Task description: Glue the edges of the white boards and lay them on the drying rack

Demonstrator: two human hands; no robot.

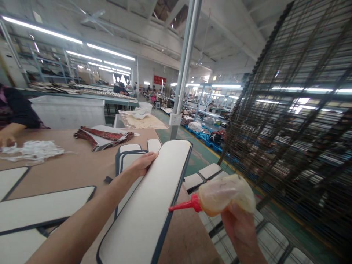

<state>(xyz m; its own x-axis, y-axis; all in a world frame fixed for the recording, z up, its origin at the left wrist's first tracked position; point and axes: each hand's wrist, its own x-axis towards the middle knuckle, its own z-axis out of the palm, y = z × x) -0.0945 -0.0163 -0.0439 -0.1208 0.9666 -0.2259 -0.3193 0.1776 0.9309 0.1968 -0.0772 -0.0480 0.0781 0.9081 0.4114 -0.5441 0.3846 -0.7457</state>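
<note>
My left hand (146, 162) grips the left edge of a long white panel (148, 194) with rounded corners and a dark border, holding it tilted over the table. In my right hand (239, 220) is a squeeze bottle (224, 194), translucent and lying on its side, with amber liquid low inside. Its red nozzle (183, 205) points left, with the tip at the panel's dark right edge. Whether liquid is coming out is too small to tell. Behind my left hand, similar white panels (129, 148) lie on the table.
On the brown table (115, 134) are more bordered panels (46, 209), a stack of red-and-white pieces (103, 136) and white strips (33, 150). Another person's hand (8, 135) touches the strips. A metal post (183, 69) stands beyond the table; a tall wire rack (291, 110) rises at right.
</note>
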